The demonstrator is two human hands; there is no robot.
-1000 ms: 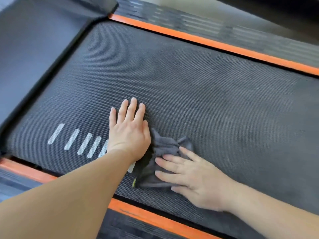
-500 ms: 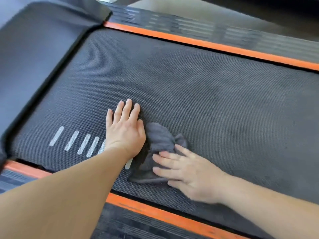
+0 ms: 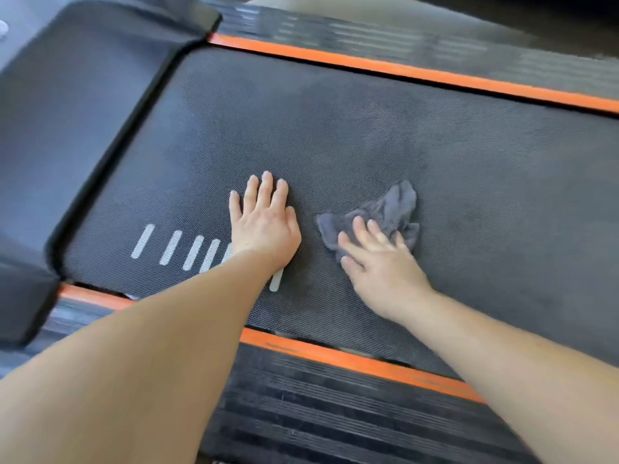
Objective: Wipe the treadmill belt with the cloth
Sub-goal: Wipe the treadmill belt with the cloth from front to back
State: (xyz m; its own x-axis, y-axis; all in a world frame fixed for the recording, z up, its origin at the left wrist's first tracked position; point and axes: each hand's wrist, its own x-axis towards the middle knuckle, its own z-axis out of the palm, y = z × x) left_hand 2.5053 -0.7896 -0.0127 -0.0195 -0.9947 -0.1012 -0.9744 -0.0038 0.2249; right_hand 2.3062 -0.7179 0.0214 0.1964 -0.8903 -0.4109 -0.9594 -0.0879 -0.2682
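The dark textured treadmill belt [image 3: 385, 128] fills the middle of the head view. A crumpled grey cloth [image 3: 390, 209] lies on it, right of centre. My right hand [image 3: 378, 259] presses flat on the cloth's near part with straight, spread fingers; it is motion-blurred. My left hand [image 3: 264, 222] lies flat on the bare belt to the left of the cloth, fingers straight, a small gap between it and the cloth.
Orange strips border the belt on the far side [image 3: 402, 67] and near side [image 3: 351, 358], with ribbed black side rails [image 3: 318, 413] beyond them. The dark motor cover [image 3: 83, 95] rises at the left. White stripe marks [image 3: 174, 246] sit on the belt by my left wrist.
My right hand has slid the cloth to the right and farther across the belt, away from my left hand. My left hand has stayed flat on the belt.
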